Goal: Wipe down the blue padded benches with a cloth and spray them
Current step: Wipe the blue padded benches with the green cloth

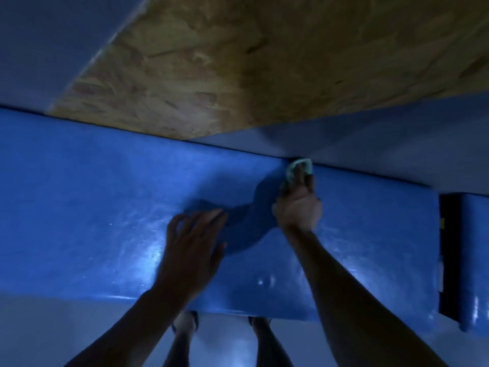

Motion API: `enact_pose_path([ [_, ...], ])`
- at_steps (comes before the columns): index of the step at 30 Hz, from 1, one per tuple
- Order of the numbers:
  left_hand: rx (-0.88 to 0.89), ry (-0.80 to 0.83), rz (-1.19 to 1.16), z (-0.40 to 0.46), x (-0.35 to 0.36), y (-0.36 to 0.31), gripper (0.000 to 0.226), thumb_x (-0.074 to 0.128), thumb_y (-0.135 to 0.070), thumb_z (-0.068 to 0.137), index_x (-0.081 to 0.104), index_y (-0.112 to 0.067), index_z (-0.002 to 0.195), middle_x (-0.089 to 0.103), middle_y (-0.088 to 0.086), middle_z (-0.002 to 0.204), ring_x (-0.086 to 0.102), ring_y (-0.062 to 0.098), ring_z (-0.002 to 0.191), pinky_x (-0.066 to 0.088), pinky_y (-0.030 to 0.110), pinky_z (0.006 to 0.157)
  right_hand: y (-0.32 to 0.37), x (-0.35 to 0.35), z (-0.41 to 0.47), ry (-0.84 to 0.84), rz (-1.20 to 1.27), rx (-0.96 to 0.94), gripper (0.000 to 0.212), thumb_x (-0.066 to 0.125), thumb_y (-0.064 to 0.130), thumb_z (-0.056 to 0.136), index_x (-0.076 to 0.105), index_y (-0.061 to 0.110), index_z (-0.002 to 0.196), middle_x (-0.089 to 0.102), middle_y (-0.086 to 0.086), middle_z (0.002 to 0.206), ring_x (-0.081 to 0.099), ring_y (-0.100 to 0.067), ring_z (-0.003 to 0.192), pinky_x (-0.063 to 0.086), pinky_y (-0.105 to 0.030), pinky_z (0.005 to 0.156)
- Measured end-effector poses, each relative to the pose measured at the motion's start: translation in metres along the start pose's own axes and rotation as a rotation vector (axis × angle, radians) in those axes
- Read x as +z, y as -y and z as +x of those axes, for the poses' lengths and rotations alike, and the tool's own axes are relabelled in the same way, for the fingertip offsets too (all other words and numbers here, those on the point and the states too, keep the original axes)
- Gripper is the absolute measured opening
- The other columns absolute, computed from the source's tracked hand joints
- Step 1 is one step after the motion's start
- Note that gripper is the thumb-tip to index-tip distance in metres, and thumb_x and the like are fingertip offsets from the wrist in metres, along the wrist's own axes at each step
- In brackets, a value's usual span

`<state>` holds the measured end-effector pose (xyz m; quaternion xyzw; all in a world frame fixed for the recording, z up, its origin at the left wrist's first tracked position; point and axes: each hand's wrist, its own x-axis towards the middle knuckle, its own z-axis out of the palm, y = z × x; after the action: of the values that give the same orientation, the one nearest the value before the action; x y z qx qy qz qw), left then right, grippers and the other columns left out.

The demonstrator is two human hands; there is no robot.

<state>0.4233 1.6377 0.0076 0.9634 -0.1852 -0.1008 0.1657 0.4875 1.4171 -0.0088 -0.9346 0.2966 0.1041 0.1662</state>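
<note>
Head view: the person leans over a blue padded bench point(105, 207), its glossy tabletop running left to right, with bare legs and sandalled feet showing below the near edge. The right hand point(297, 207) reaches to the far edge of the tabletop and grips a pale cloth point(299, 169), fingers curled round it. The cloth is bunched and pushed right into the seam where the padding meets the pale wall point(370, 144), likely so the wad can get into that crevice. The left hand point(194, 239) lies open near the middle of the tabletop, fingers spread and loosely resting on the padding; it holds nothing and seems to prop the body during the long reach. A chipboard panel point(238, 62) slopes out overhead from the wall. At the right end a dark gap point(449, 247) separates this pad from a second blue pad point(476, 260). No spray bottle is in view. Bright streaks along the near edge suggest a sheen, though whether wet I cannot tell.
</note>
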Motion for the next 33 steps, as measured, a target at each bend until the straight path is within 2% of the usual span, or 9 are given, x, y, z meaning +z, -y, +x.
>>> enact_pose_path([
  [5, -0.063, 0.013, 0.071, -0.004, -0.017, 0.06, 0.051, 0.049, -0.037, 0.087, 0.055, -0.02, 0.135, 0.054, -0.001, 0.138, 0.053, 0.027, 0.121, 0.032, 0.046, 0.103, 0.11, 0.039, -0.029, 0.128, -0.11, -0.244, 0.054, 0.039, 0.029, 0.101, 0.025, 0.019, 0.152, 0.023, -0.008, 0.159, 0.064, -0.035, 0.104, 0.05, -0.038, 0.082],
  [10, -0.076, 0.046, 0.15, 0.0, -0.024, 0.081, 0.053, 0.048, -0.037, 0.085, 0.056, -0.018, 0.134, 0.054, 0.0, 0.14, 0.053, 0.026, 0.121, 0.032, 0.047, 0.103, 0.081, 0.019, -0.01, 0.19, -0.232, -0.64, 0.058, 0.046, 0.037, 0.096, 0.028, 0.033, 0.151, 0.04, -0.004, 0.148, 0.066, -0.035, 0.091, 0.051, -0.039, 0.072],
  [15, -0.037, 0.071, 0.158, 0.004, -0.027, 0.089, 0.053, 0.045, -0.038, 0.086, 0.056, -0.019, 0.134, 0.056, 0.0, 0.14, 0.055, 0.026, 0.117, 0.034, 0.05, 0.103, -0.016, -0.014, 0.009, 0.004, -0.185, -0.358, 0.058, 0.052, 0.041, 0.086, 0.042, 0.04, 0.143, 0.052, -0.009, 0.131, 0.065, -0.043, 0.08, 0.052, -0.043, 0.065],
  [17, -0.045, 0.105, 0.139, 0.004, -0.026, 0.093, 0.055, 0.043, -0.04, 0.087, 0.054, -0.02, 0.137, 0.053, -0.001, 0.143, 0.053, 0.028, 0.12, 0.034, 0.054, 0.104, -0.015, -0.007, -0.001, -0.03, -0.095, -0.117, 0.057, 0.049, 0.038, 0.088, 0.04, 0.039, 0.144, 0.049, -0.012, 0.128, 0.063, -0.044, 0.081, 0.048, -0.042, 0.067],
  [20, -0.063, 0.14, 0.132, 0.001, -0.023, 0.094, 0.057, 0.046, -0.04, 0.087, 0.049, -0.023, 0.141, 0.048, -0.005, 0.147, 0.046, 0.024, 0.124, 0.029, 0.055, 0.108, 0.036, 0.022, -0.018, -0.073, 0.07, 0.185, 0.061, 0.052, 0.028, 0.093, 0.032, 0.037, 0.15, 0.04, -0.009, 0.146, 0.063, -0.042, 0.097, 0.048, -0.041, 0.076],
  [22, -0.059, 0.134, 0.139, 0.001, -0.022, 0.096, 0.058, 0.05, -0.039, 0.085, 0.049, -0.023, 0.141, 0.048, -0.005, 0.148, 0.045, 0.022, 0.124, 0.027, 0.055, 0.109, 0.091, 0.045, -0.035, -0.03, 0.108, 0.131, 0.06, 0.048, 0.031, 0.097, 0.025, 0.031, 0.153, 0.032, -0.007, 0.154, 0.062, -0.037, 0.107, 0.049, -0.037, 0.081],
  [26, -0.017, 0.143, 0.163, 0.002, -0.021, 0.101, 0.061, 0.055, -0.034, 0.083, 0.047, -0.02, 0.142, 0.05, -0.001, 0.146, 0.049, 0.025, 0.125, 0.03, 0.057, 0.108, 0.163, 0.07, -0.057, 0.085, -0.04, -0.251, 0.057, 0.042, 0.031, 0.1, 0.023, 0.02, 0.152, 0.032, -0.011, 0.152, 0.064, -0.037, 0.095, 0.049, -0.039, 0.071],
  [30, -0.017, 0.098, 0.152, 0.001, -0.021, 0.103, 0.057, 0.043, -0.038, 0.084, 0.053, -0.02, 0.138, 0.054, -0.002, 0.143, 0.052, 0.025, 0.123, 0.028, 0.055, 0.108, 0.106, 0.042, -0.034, 0.11, -0.224, -0.652, 0.06, 0.053, 0.033, 0.093, 0.034, 0.024, 0.15, 0.048, -0.011, 0.141, 0.067, -0.038, 0.077, 0.049, -0.039, 0.058],
  [33, 0.003, 0.108, 0.15, 0.003, -0.02, 0.104, 0.057, 0.04, -0.04, 0.086, 0.054, -0.019, 0.137, 0.054, -0.002, 0.143, 0.054, 0.025, 0.123, 0.029, 0.056, 0.108, 0.031, 0.012, -0.009, 0.014, -0.197, -0.403, 0.062, 0.056, 0.036, 0.089, 0.038, 0.032, 0.148, 0.054, -0.013, 0.134, 0.067, -0.044, 0.081, 0.053, -0.045, 0.066],
])
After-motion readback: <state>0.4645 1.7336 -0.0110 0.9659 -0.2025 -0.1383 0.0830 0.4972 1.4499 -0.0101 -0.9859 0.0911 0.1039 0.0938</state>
